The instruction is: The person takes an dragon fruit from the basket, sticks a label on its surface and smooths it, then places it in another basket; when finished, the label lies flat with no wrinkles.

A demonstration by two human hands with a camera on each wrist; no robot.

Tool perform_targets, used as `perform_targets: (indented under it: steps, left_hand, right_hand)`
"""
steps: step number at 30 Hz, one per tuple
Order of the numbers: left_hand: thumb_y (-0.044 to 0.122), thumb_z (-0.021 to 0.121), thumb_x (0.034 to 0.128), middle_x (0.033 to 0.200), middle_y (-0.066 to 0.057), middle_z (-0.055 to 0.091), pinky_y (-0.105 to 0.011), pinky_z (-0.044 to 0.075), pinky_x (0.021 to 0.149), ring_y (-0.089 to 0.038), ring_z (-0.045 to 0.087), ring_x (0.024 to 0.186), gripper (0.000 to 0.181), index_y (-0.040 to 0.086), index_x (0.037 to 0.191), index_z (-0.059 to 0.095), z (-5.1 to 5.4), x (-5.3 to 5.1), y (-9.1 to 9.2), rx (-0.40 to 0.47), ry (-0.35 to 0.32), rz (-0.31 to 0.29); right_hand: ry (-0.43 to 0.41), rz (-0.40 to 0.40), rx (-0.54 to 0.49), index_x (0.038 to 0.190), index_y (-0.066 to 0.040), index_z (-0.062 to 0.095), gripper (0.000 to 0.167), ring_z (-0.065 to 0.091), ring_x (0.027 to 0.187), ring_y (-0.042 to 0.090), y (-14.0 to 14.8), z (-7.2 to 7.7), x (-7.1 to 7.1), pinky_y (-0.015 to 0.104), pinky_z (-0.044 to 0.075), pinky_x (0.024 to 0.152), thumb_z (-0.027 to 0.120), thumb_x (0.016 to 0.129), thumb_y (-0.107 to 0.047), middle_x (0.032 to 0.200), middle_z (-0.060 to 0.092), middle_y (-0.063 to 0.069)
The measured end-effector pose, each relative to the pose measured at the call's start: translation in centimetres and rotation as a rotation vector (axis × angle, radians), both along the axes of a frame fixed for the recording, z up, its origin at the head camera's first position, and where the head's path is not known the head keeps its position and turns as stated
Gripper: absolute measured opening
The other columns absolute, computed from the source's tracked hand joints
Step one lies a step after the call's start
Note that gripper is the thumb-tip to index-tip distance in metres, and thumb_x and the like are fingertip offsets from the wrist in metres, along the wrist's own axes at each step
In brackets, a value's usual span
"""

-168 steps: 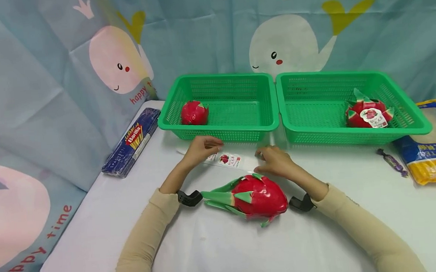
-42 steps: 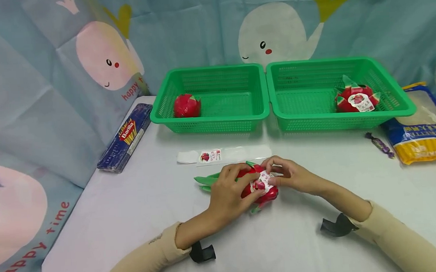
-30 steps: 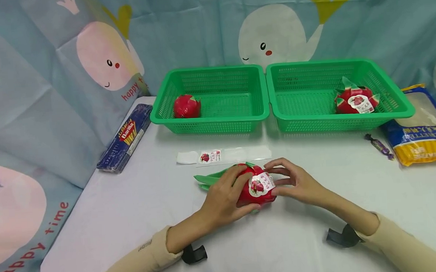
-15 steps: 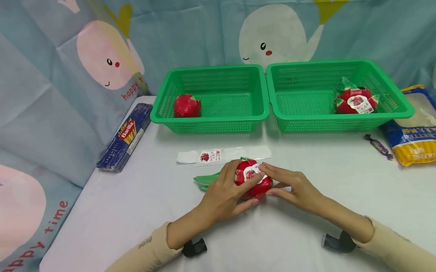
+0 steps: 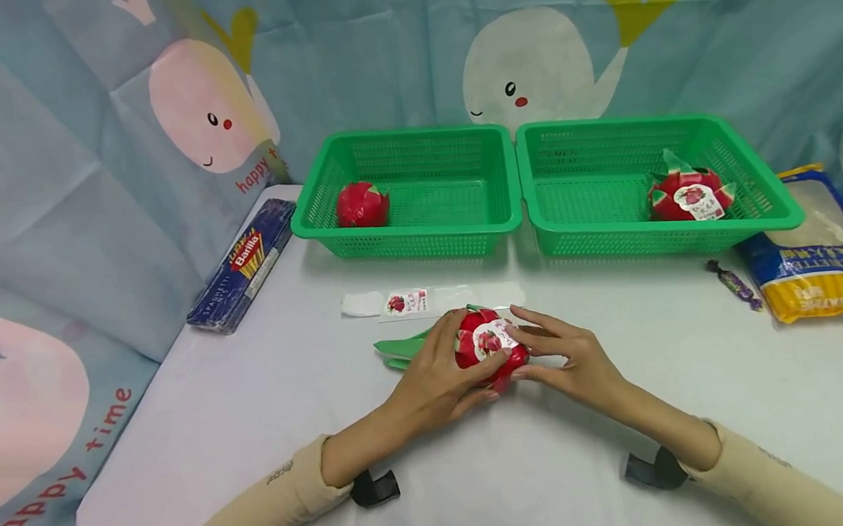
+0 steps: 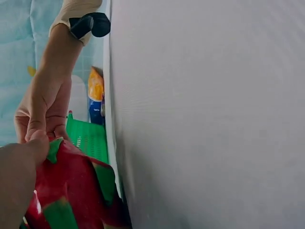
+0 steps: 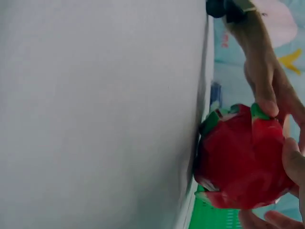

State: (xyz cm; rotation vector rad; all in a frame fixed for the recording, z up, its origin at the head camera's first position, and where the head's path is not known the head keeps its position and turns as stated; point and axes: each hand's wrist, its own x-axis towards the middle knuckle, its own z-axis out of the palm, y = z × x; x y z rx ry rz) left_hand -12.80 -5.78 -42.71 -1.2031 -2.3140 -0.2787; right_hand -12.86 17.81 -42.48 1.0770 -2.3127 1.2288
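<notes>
A red dragon fruit (image 5: 516, 360) with green leaves lies mid-table, a white label (image 5: 488, 339) on its upper side. My left hand (image 5: 431, 378) grips it from the left, thumb near the label. My right hand (image 5: 577, 362) holds its right end between thumb and fingers, with fingertips at the label's edge. In the left wrist view the fruit (image 6: 71, 191) shows below the right hand (image 6: 47, 105). The right wrist view shows the fruit (image 7: 243, 162) between both hands. Just behind it lies a backing strip (image 5: 452, 299) bearing another label (image 5: 405, 303).
Two green baskets (image 5: 409, 232) (image 5: 663, 225) stand side by side at the back, each with a dragon fruit (image 5: 363, 205) (image 5: 690, 195) inside. A blue spaghetti pack (image 5: 241, 268) lies left; a wrapped candy (image 5: 736, 285) and a pasta bag (image 5: 814, 250) lie right.
Since the oldest frame both hands have come from the strip to the fruit, which now bears a label. In the last half second the right fingers have shifted slightly and spread over its right end.
</notes>
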Motion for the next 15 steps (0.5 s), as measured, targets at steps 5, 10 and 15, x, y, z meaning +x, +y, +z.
perform_targets:
  steps: [5, 10, 15]
  left_hand:
    - [0.041, 0.065, 0.0826, 0.136, -0.030, 0.035, -0.044, 0.042, 0.100, -0.041, 0.036, 0.128, 0.051, 0.034, 0.129, 0.047, 0.4, 0.2, -0.4, -0.035, 0.029, -0.084]
    - [0.036, 0.064, 0.0849, 0.144, -0.029, 0.024, -0.049, 0.040, 0.100, -0.039, 0.027, 0.134, 0.049, 0.030, 0.131, 0.050, 1.5, 0.0, -1.2, -0.019, -0.121, -0.175]
    - [0.027, 0.061, 0.0863, 0.131, -0.016, 0.053, -0.056, 0.043, 0.094, -0.030, 0.049, 0.122, 0.038, 0.017, 0.123, 0.058, 2.9, -1.4, -2.7, 0.192, -0.230, -0.141]
  right_hand:
    - [-0.049, 0.040, 0.090, 0.125, -0.010, 0.058, 0.054, 0.043, 0.129, 0.021, 0.0, 1.2, -0.7, 0.019, 0.034, 0.105, 0.076, 0.074, -0.016, 0.136, 0.049, 0.009]
    - [-0.263, 0.039, 0.181, 0.132, -0.012, 0.050, 0.046, 0.048, 0.125, 0.020, -1.3, 3.3, -2.2, 0.039, 0.043, 0.099, 0.062, 0.087, -0.017, 0.133, 0.053, 0.004]
    - [-0.478, 0.092, 0.323, 0.136, -0.010, 0.045, 0.054, 0.054, 0.117, 0.023, -2.8, 4.6, -4.2, 0.041, 0.049, 0.091, 0.060, 0.089, -0.031, 0.134, 0.051, 0.009]
